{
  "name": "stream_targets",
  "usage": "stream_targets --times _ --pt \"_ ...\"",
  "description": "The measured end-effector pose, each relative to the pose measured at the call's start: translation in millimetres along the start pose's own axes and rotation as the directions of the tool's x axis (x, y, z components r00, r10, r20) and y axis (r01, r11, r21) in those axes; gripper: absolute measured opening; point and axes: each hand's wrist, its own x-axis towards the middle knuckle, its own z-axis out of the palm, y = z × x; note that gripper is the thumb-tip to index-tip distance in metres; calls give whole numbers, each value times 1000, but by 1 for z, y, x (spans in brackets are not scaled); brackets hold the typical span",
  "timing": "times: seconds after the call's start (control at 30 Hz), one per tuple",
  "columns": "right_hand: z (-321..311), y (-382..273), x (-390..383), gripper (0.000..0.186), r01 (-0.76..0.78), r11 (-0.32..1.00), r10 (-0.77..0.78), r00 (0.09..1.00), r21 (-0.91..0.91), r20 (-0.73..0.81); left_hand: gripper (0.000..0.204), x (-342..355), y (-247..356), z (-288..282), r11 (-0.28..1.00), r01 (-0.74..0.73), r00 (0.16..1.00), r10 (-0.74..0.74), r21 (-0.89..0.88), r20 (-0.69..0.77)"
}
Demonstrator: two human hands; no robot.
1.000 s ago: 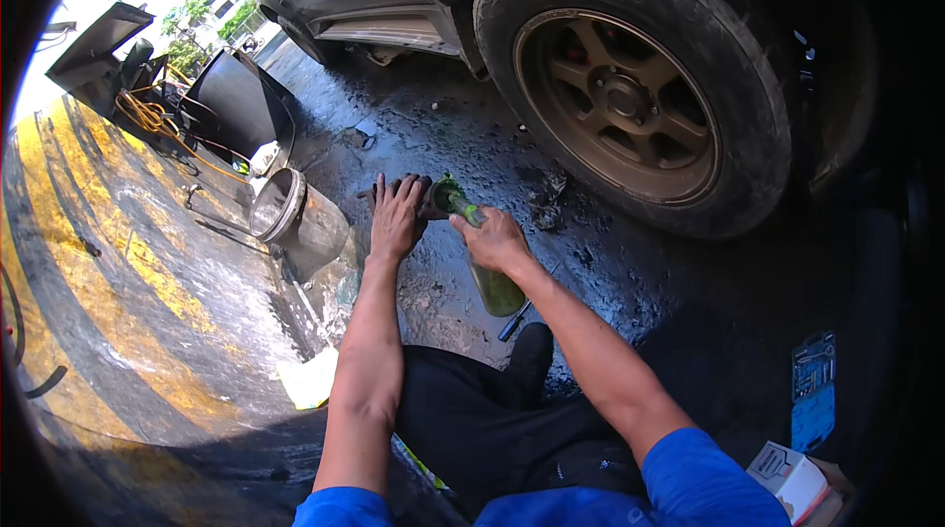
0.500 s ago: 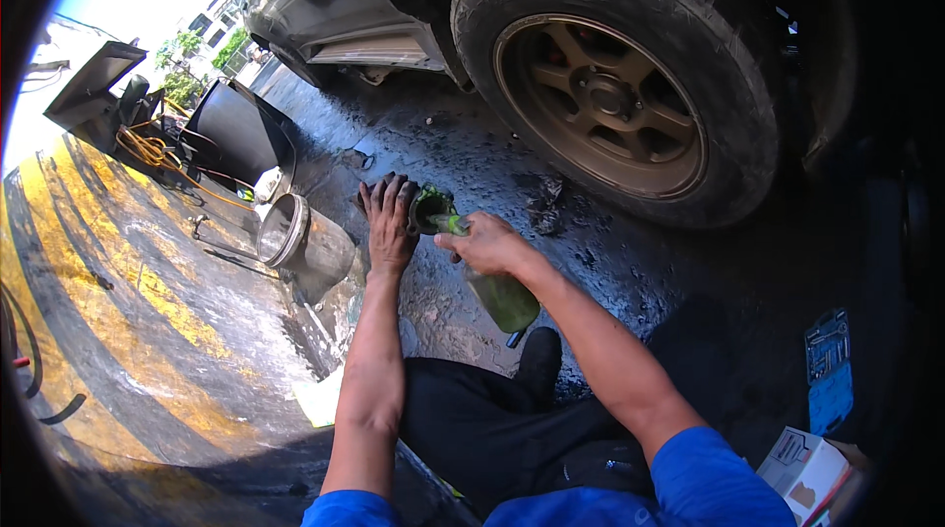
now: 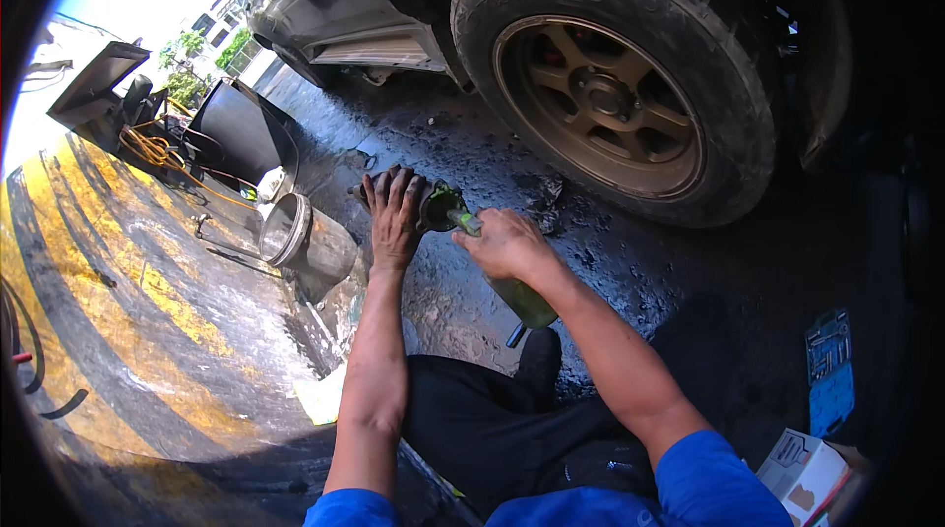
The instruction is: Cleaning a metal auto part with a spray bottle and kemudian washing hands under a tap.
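My left hand is wrapped over a dark cup-shaped metal part, which looks like the cup of an axle joint. Its open mouth is turned to the right, and green grease coats the inside. In my right hand is a green see-through bottle, gripped near its neck. The bottle's narrow end points at the mouth of the cup, while its body slants down to the right under my wrist. My palm hides part of the neck. Both things are held above the ground.
A large wheel of a parked vehicle stands just ahead on the right. Left of my hands sits a grimy bucket, with a black bin and orange hose beyond. A blue tool case and a white box lie at lower right.
My right hand has shifted a little to the right with the bottle, so its narrow end sits farther out of the cup. The left hand has barely moved.
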Motion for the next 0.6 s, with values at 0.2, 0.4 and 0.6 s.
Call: stream_targets --times 0.2,0.4,0.6 --pt "-6 2 -6 51 2 1000 -2 1000 -12 31 60 1 0 3 1000 0 1000 0 32 7" --pt "-8 6 -5 50 -45 999 46 996 -14 74 57 2 1 3 999 6 1000 -7 47 20" --pt "-4 13 -1 45 -17 992 1 993 125 120 59 3 2 4 999 16 1000 -16 40 9"
